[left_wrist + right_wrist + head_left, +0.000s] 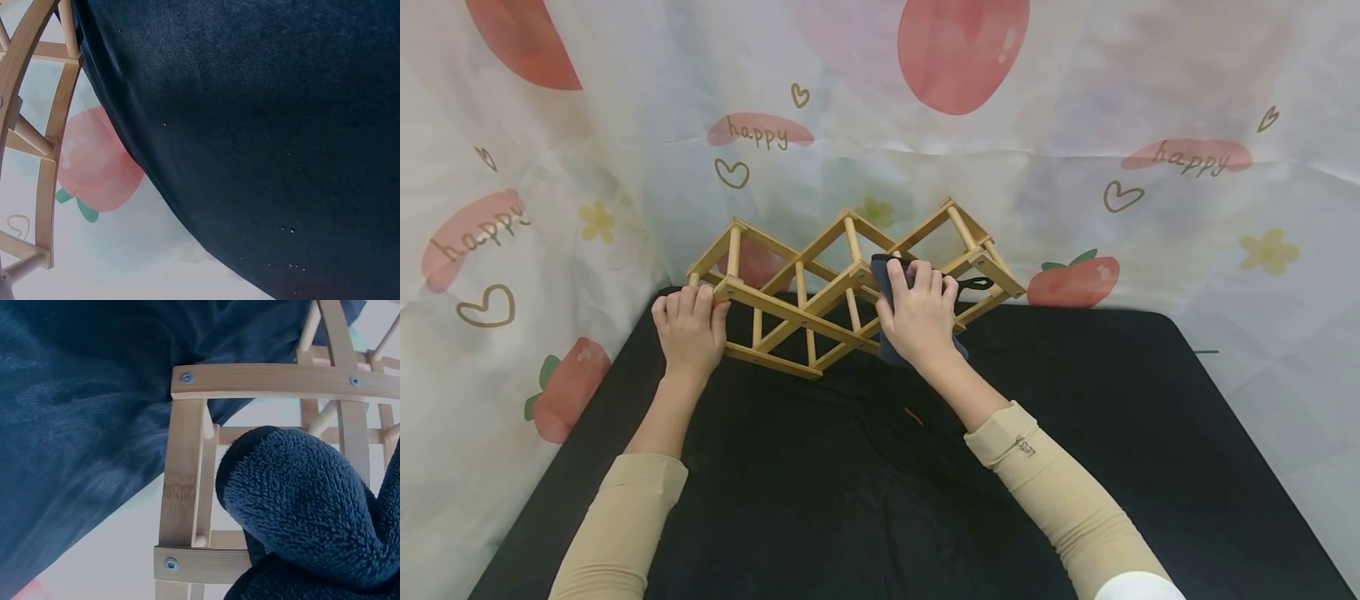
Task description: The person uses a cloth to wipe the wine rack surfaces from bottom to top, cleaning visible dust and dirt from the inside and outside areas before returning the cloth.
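A folding wooden lattice rack (805, 322), made of crossed slats and round rods, stands spread out at the back of the table and spans both hands. At its left end my left hand (691, 329) grips the frame, fingers curled over the upper bar. My right hand (921, 317) holds a dark blue cloth (889, 348) against the rack's right half. A black loop (976, 283) sticks out to the right of that hand. The right wrist view shows the fluffy cloth (300, 494) bunched against the slats (181, 481); my right fingers are hidden there. Rack slats (47, 200) edge the left wrist view.
Black fabric covers the table (820, 500). A thin orange-brown strip (913, 416) lies near the middle, and small crumbs (292, 230) dot the fabric. Behind the rack hangs a printed curtain (647, 125) with fruit and hearts.
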A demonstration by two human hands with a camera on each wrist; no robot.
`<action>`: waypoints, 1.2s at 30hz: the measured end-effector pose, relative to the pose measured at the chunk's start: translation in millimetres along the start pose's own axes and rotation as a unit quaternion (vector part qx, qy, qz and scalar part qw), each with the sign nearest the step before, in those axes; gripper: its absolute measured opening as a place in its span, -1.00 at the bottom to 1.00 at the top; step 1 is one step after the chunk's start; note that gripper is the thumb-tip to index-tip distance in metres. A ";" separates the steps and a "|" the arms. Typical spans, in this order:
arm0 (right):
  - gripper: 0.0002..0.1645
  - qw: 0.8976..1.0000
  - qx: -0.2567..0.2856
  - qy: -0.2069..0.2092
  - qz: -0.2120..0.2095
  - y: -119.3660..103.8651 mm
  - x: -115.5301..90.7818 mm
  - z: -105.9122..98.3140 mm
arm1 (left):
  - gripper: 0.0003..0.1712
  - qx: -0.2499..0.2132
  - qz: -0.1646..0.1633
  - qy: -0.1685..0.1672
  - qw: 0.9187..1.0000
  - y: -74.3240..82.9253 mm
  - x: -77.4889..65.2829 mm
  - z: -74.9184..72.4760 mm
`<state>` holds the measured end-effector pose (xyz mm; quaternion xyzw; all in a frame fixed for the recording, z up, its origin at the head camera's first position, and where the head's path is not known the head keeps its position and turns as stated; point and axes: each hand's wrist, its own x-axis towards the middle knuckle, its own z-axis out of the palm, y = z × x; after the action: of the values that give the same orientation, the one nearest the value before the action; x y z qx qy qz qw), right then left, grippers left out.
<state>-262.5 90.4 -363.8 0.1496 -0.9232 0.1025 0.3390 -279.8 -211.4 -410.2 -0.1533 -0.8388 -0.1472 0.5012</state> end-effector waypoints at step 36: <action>-0.40 0.997 -0.065 -0.002 0.031 1.9 -15.0 10.6 | -0.50 -0.001 0.001 0.004 1.000 -0.4 -1.2 0.7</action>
<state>-258.6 92.2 -381.7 0.0982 -0.9328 0.0523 0.3427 -280.0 -211.6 -411.6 -0.1544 -0.8365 -0.1482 0.5044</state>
